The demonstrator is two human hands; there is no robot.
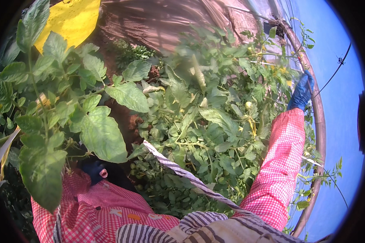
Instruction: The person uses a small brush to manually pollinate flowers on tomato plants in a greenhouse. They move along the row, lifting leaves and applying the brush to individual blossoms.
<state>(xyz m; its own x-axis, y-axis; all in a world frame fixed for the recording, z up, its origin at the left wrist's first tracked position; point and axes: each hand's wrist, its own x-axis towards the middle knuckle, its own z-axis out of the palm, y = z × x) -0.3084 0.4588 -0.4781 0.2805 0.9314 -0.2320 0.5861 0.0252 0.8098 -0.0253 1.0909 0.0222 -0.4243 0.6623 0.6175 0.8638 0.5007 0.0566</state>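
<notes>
My right hand, in a blue glove, is raised at the far right beside a curved pole. Its fingers are bunched around a thin tomato stem that rises above them; the exact grip is small in view. Low on the left, my left hand wears a dark blue glove, and a pale fingertip shows through it. Leaves and shadow cover much of that hand, so its hold cannot be made out. Tomato leaves hang just above it. A pale green tomato hangs among the foliage left of my right forearm.
Dense tomato plants fill the middle. A yellow sheet hangs at upper left. Brownish plastic sheeting lies behind, with blue film beyond the pole. A striped cord crosses before my checked clothing.
</notes>
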